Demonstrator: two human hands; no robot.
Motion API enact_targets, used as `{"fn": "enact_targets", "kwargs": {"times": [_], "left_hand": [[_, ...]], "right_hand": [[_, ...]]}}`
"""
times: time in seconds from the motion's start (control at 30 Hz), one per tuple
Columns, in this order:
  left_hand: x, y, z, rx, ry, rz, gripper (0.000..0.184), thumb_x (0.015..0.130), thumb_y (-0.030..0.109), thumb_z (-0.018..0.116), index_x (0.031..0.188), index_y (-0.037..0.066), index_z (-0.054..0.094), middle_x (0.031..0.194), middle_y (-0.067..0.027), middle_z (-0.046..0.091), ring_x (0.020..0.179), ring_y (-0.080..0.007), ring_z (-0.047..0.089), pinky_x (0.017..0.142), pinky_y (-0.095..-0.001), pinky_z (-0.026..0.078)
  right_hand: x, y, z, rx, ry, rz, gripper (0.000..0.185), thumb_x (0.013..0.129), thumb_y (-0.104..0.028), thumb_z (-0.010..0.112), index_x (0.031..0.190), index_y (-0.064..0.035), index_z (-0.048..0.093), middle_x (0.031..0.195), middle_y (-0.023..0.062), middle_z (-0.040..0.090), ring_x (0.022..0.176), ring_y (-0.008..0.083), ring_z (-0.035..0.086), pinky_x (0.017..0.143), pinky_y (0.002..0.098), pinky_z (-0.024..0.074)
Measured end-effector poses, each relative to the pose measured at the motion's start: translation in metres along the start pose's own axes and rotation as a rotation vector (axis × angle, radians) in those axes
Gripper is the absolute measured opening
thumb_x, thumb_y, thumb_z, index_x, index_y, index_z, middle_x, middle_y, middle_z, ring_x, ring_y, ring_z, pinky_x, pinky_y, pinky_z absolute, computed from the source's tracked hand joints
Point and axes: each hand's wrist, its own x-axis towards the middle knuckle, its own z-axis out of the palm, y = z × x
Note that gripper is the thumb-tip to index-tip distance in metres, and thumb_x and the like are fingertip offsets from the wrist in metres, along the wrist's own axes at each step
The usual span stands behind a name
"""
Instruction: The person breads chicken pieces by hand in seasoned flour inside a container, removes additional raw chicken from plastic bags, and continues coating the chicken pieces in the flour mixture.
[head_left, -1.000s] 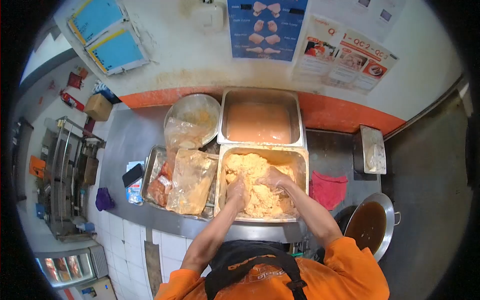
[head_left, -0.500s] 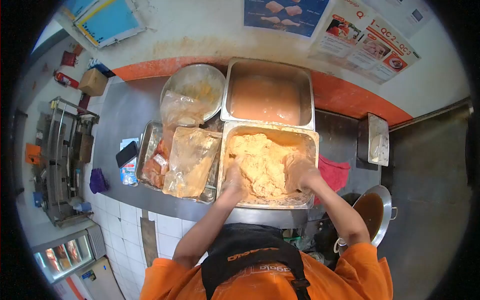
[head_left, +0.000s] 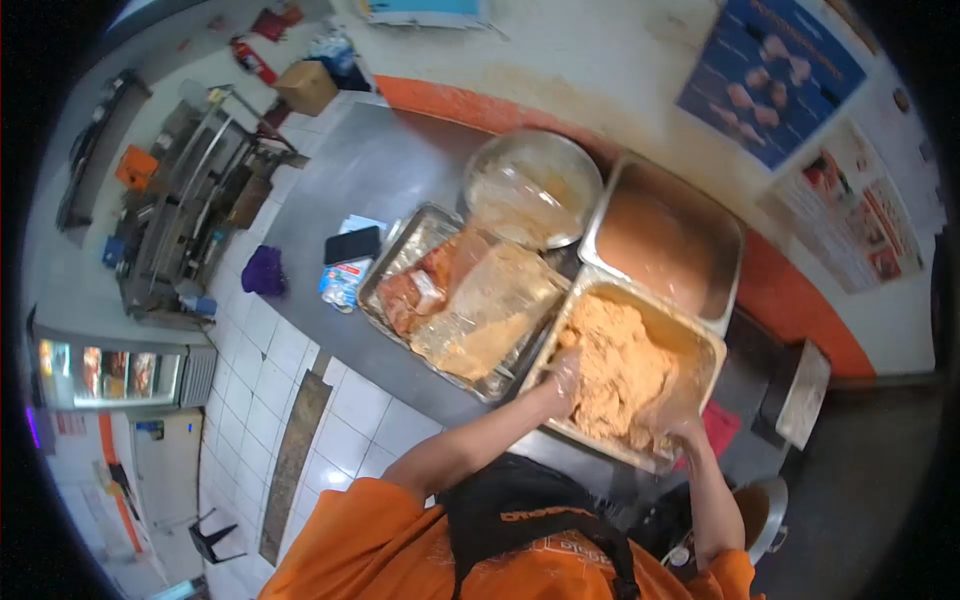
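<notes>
A steel pan (head_left: pixel 715 345) holds a heap of pale orange, flour-like breading (head_left: pixel 620 360), with lumpy coated pieces in it. My left hand (head_left: pixel 565 385) is at the pan's left side, powdery, its fingers stretched along the edge of the heap. At the opposite side, my right hand (head_left: pixel 678 425) is sunk into the breading near the right corner; its fingers are blurred and partly buried. Behind this pan stands a second steel pan (head_left: pixel 655 235) of orange-brown liquid.
On the left, a metal tray (head_left: pixel 385 325) carries raw meat (head_left: pixel 415 290) and a plastic bag of breading (head_left: pixel 495 310). A round metal bowl (head_left: pixel 580 180) stands behind it. A phone (head_left: pixel 352 245) lies near the tray. A red cloth (head_left: pixel 718 430) and a wide pan (head_left: pixel 770 515) are at right.
The head view has turned, so the counter now appears tilted and more of the room's left side shows. Both hands remain in the breading pan; the heap has shifted slightly.
</notes>
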Motion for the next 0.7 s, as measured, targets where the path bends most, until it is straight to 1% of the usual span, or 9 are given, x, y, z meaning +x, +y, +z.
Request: {"fn": "enact_targets", "kwargs": {"times": [0.03,0.1,0.17,0.3,0.37,0.43,0.5,0.6,0.7], "left_hand": [[-0.034,0.015,0.014,-0.048,-0.033,-0.052,0.055,0.105,0.046,0.032,0.141,0.007,0.047,0.14,-0.011,0.054,0.131,-0.0245,0.048,0.112,-0.0395,0.037],[0.014,-0.024,-0.012,0.085,-0.213,0.173,0.064,0.104,0.053,0.034,0.147,0.007,0.04,0.146,-0.0121,0.049,0.13,-0.0288,0.05,0.112,-0.0453,0.039],[-0.038,0.003,-0.004,0.023,-0.331,0.221,0.068,0.103,0.057,0.037,0.148,0.007,0.039,0.146,-0.0125,0.049,0.126,-0.031,0.054,0.109,-0.0498,0.044],[-0.042,0.031,0.012,-0.126,-0.206,0.066,0.063,0.103,0.053,0.044,0.146,0.008,0.042,0.142,-0.0109,0.053,0.126,-0.0277,0.055,0.107,-0.0487,0.047],[-0.045,0.031,0.024,-0.046,-0.161,0.037,0.06,0.102,0.05,0.049,0.143,0.007,0.045,0.138,-0.0105,0.056,0.123,-0.0262,0.058,0.103,-0.0473,0.05],[-0.038,0.031,0.028,0.022,-0.172,0.027,0.057,0.102,0.048,0.05,0.143,0.007,0.046,0.136,-0.0103,0.057,0.121,-0.0255,0.06,0.1,-0.0454,0.052],[-0.011,0.018,0.012,0.088,-0.233,0.02,0.056,0.104,0.046,0.048,0.144,0.008,0.045,0.136,-0.0103,0.058,0.118,-0.0258,0.061,0.099,-0.0431,0.053],[0.024,-0.001,-0.013,0.103,-0.363,0.057,0.051,0.105,0.042,0.047,0.142,0.007,0.047,0.131,-0.0089,0.062,0.111,-0.025,0.065,0.093,-0.0425,0.057],[-0.015,0.006,0.021,0.133,-0.254,0.044,0.047,0.105,0.037,0.047,0.139,0.004,0.049,0.127,-0.0086,0.064,0.106,-0.0238,0.068,0.088,-0.0424,0.059]], "right_hand": [[-0.013,-0.008,-0.003,-0.001,0.019,0.009,0.037,0.087,-0.035,0.062,0.107,-0.0032,0.066,0.097,0.0201,0.07,0.09,0.0365,0.067,0.079,0.0428,0.0529],[-0.03,-0.011,0.002,-0.076,0.092,-0.01,0.038,0.086,-0.037,0.064,0.104,-0.0041,0.068,0.099,0.0187,0.07,0.091,0.0355,0.067,0.08,0.0415,0.0532],[-0.03,-0.006,0.019,-0.188,0.183,-0.058,0.039,0.086,-0.04,0.066,0.102,-0.005,0.07,0.1,0.0174,0.071,0.091,0.0345,0.067,0.08,0.0401,0.0534],[-0.002,0.002,0.008,0.018,0.248,-0.038,0.042,0.085,-0.046,0.067,0.098,-0.0062,0.073,0.1,0.0162,0.072,0.091,0.0321,0.068,0.081,0.0383,0.0537],[-0.015,-0.038,-0.015,0.2,0.248,0.051,0.05,0.085,-0.052,0.067,0.103,-0.006,0.073,0.091,0.0187,0.072,0.09,0.0313,0.069,0.082,0.0402,0.0534],[0.019,-0.011,0.028,-0.156,0.173,0.088,0.063,0.085,-0.055,0.067,0.12,-0.002,0.061,0.089,0.0175,0.073,0.085,0.0335,0.069,0.08,0.0426,0.0534],[0.018,-0.028,0.027,-0.111,0.243,0.008,0.065,0.086,-0.055,0.066,0.124,-0.0028,0.06,0.091,0.018,0.073,0.083,0.0354,0.068,0.079,0.0442,0.0533],[0.051,0.008,0.057,0.128,0.305,-0.13,0.061,0.085,-0.051,0.067,0.122,-0.0022,0.063,0.099,0.0188,0.073,0.091,0.0333,0.068,0.083,0.0437,0.0527],[0.057,-0.005,0.07,0.659,0.278,0.013,0.078,0.083,-0.052,0.069,0.14,-0.0016,0.051,0.131,0.0227,0.061,0.118,0.0338,0.059,0.102,0.0387,0.0453]]}}
